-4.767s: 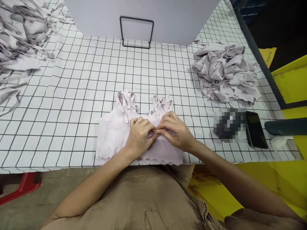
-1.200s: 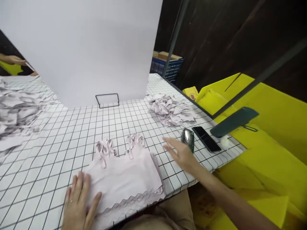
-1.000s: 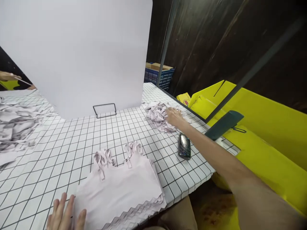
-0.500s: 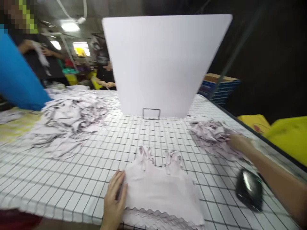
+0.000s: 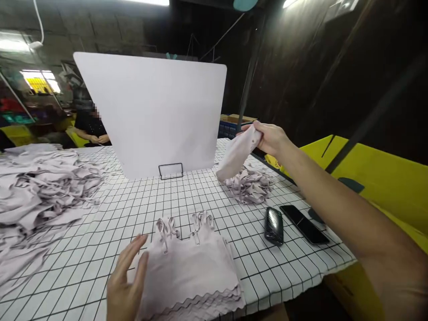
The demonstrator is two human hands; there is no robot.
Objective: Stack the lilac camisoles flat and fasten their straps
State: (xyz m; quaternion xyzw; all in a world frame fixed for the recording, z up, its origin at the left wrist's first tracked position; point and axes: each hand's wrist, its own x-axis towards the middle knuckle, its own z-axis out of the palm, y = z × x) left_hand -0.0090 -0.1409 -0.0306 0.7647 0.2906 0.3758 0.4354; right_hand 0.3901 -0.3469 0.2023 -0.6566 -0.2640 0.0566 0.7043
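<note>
A neat stack of pale pink strappy tops (image 5: 190, 272), with wavy hems toward me, lies at the table's front. Beside its left edge is my left hand (image 5: 129, 272), thumb and fingers apart, holding nothing. My right hand (image 5: 272, 138) is raised at the right, its fingers closed on one end of a pale pink fabric piece (image 5: 237, 154). This piece hangs down to the left over a small crumpled heap of pink fabric pieces (image 5: 250, 185). Its full shape cannot be made out.
A white board (image 5: 160, 116) stands on a wire holder (image 5: 170, 170) at the back. Large pile of pink fabric (image 5: 43, 183) at left. A black glossy object (image 5: 273, 226) and a phone (image 5: 304, 224) lie at right, near a yellow bin (image 5: 377, 174). Another person (image 5: 90, 127) sits behind.
My right hand has risen from the small heap with a fabric piece. My left hand has come slightly away from the stack, fingers spread. The view has turned right.
</note>
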